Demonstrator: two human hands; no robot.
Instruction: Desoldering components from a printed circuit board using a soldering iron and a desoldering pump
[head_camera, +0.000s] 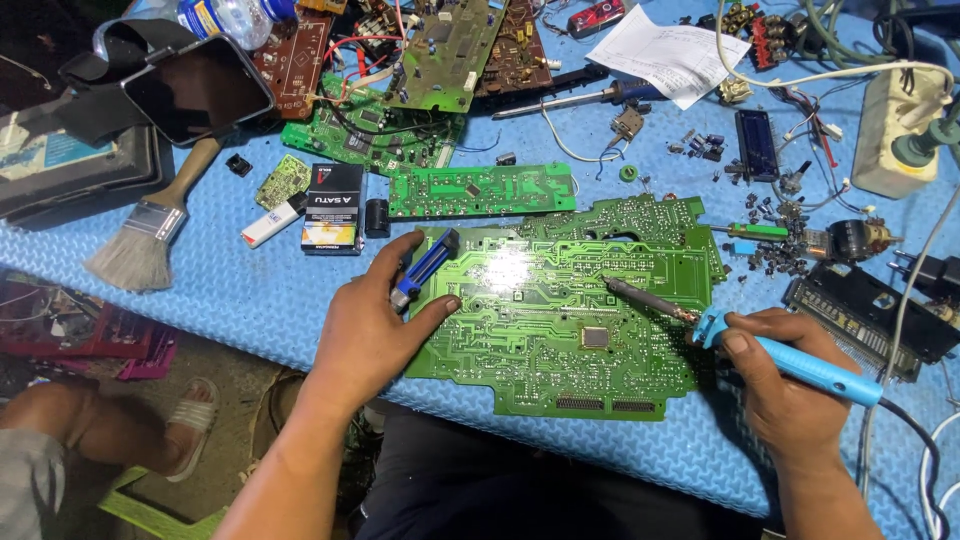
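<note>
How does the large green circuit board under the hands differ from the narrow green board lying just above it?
The large green board is wide with a stepped outline; the narrow green board is a slim strip. The left hand presses on the large board, while the narrow board lies untouched. The soldering iron in the right hand points at the large board only. Both lie flat on the blue mat.

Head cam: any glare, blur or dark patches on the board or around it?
Head view: a white glare patch sits on the green circuit board near its upper middle, washing out traces there; the left hand and right hand look sharp, as does the blue soldering iron; below the blue mat the floor falls into deep shadow; the top left corner is dark too.
</note>
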